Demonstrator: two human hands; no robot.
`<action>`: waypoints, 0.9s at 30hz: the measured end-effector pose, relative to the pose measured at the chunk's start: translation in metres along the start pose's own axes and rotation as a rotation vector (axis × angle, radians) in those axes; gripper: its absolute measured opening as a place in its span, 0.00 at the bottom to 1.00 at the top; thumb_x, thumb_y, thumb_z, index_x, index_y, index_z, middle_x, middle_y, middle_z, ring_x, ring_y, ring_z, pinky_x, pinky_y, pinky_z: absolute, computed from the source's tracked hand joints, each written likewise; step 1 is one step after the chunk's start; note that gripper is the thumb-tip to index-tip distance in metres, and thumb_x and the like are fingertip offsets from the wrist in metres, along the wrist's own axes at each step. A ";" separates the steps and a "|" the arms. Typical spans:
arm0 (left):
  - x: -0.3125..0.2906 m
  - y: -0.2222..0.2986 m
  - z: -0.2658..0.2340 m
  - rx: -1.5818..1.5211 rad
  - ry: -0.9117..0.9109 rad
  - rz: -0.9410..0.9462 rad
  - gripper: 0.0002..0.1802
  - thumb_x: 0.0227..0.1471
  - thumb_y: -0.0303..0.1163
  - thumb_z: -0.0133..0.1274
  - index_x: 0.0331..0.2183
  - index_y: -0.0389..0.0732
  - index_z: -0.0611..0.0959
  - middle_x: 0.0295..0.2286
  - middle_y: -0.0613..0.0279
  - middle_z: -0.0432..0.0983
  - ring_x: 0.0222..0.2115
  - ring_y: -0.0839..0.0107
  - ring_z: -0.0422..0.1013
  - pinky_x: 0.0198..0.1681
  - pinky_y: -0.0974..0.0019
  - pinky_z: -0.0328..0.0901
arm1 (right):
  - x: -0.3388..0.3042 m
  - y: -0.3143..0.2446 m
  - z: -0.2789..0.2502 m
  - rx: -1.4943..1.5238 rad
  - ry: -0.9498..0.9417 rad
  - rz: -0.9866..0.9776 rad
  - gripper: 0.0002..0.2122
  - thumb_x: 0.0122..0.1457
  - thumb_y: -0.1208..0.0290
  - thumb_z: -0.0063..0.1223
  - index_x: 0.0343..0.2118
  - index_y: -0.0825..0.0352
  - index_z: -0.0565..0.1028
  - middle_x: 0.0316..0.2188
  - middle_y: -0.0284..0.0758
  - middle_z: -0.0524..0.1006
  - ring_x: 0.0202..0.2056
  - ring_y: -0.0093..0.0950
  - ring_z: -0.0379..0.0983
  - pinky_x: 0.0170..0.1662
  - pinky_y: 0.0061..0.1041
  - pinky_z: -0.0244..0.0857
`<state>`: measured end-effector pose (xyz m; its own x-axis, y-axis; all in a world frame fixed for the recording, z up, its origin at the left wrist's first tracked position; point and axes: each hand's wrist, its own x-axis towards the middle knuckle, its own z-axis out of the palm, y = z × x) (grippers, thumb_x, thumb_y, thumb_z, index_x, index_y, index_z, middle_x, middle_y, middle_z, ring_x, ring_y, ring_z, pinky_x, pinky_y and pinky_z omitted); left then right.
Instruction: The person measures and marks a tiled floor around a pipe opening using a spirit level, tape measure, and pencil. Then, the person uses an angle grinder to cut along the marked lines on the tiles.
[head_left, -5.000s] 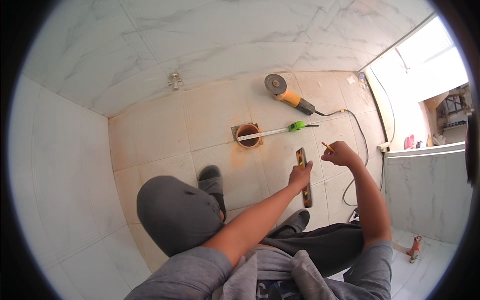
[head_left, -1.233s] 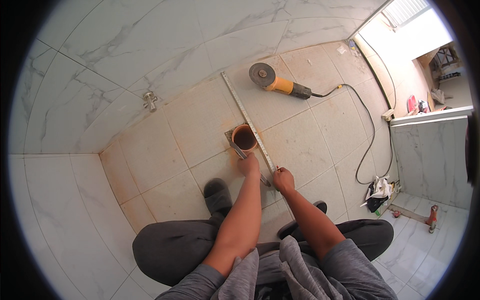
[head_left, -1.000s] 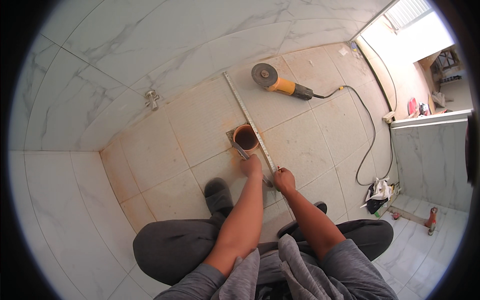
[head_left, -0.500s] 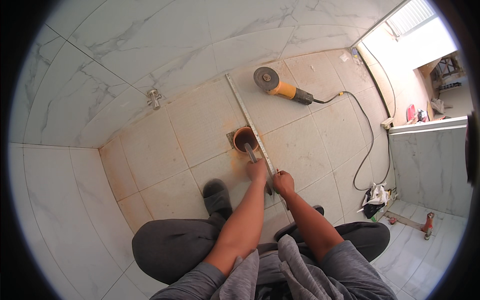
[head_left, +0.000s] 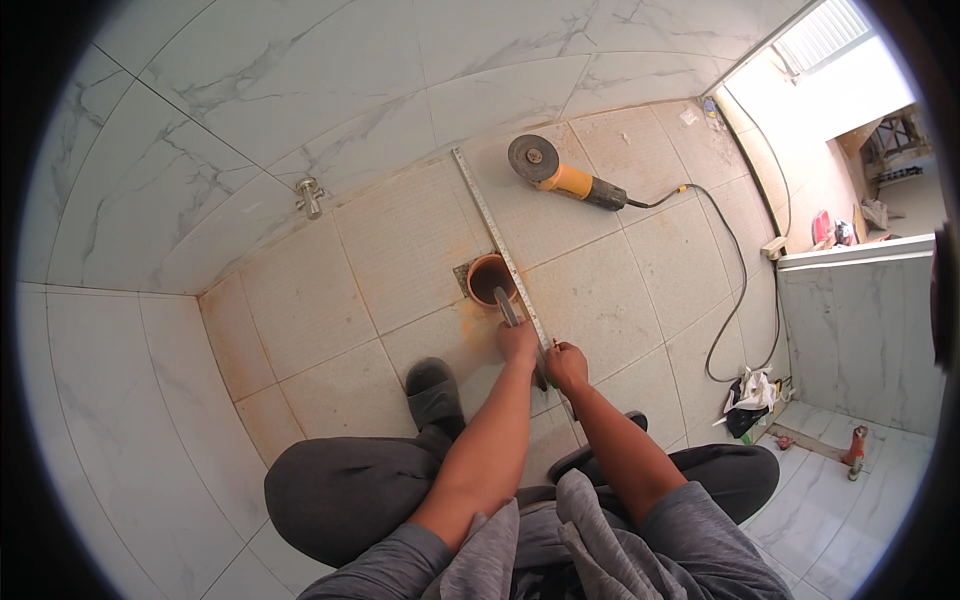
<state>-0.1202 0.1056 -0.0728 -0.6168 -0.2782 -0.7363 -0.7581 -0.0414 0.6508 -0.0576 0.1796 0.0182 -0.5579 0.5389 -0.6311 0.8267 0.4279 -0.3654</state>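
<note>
My left hand is closed around a narrow grey curved strip, whose exact kind I cannot make out. The strip's far end reaches over the orange pipe opening in the floor. A long pale measuring tape lies straight across the tiles from the far wall, passing just right of the pipe. At its near end my right hand is closed, with a thin pencil-like tip poking out between the fingers. Something green shows under that hand, mostly hidden.
An orange and black angle grinder lies beyond my hands on the right, its cord curving across the floor. A metal valve sticks out of the far wall. A crumpled bag sits by the low tiled wall at right.
My left hand and the grey strip have shifted very slightly to the right and nearer me. My right hand stays in nearly the same place, with more green showing beneath it.
</note>
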 end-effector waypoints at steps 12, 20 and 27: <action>-0.028 0.029 -0.009 0.241 -0.024 0.143 0.17 0.51 0.34 0.59 0.37 0.29 0.81 0.33 0.39 0.81 0.38 0.42 0.79 0.45 0.49 0.70 | -0.002 0.000 0.001 0.010 -0.003 -0.017 0.19 0.58 0.62 0.48 0.41 0.71 0.83 0.40 0.56 0.82 0.46 0.52 0.79 0.51 0.43 0.71; -0.035 0.037 -0.009 0.277 -0.006 0.109 0.22 0.49 0.37 0.61 0.40 0.27 0.80 0.37 0.37 0.81 0.41 0.42 0.78 0.47 0.50 0.71 | -0.004 -0.003 -0.001 0.012 -0.007 0.020 0.19 0.57 0.62 0.47 0.43 0.70 0.83 0.40 0.56 0.82 0.46 0.52 0.79 0.52 0.44 0.71; -0.046 0.046 -0.009 0.290 0.027 0.056 0.25 0.48 0.38 0.62 0.43 0.28 0.80 0.40 0.37 0.80 0.44 0.44 0.78 0.50 0.51 0.69 | -0.002 -0.003 -0.001 0.020 -0.008 0.042 0.19 0.57 0.62 0.48 0.43 0.70 0.83 0.41 0.56 0.81 0.47 0.52 0.79 0.53 0.44 0.70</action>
<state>-0.1248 0.1073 -0.0078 -0.6565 -0.2979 -0.6930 -0.7543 0.2495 0.6073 -0.0594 0.1774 0.0211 -0.5219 0.5501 -0.6519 0.8508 0.3904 -0.3517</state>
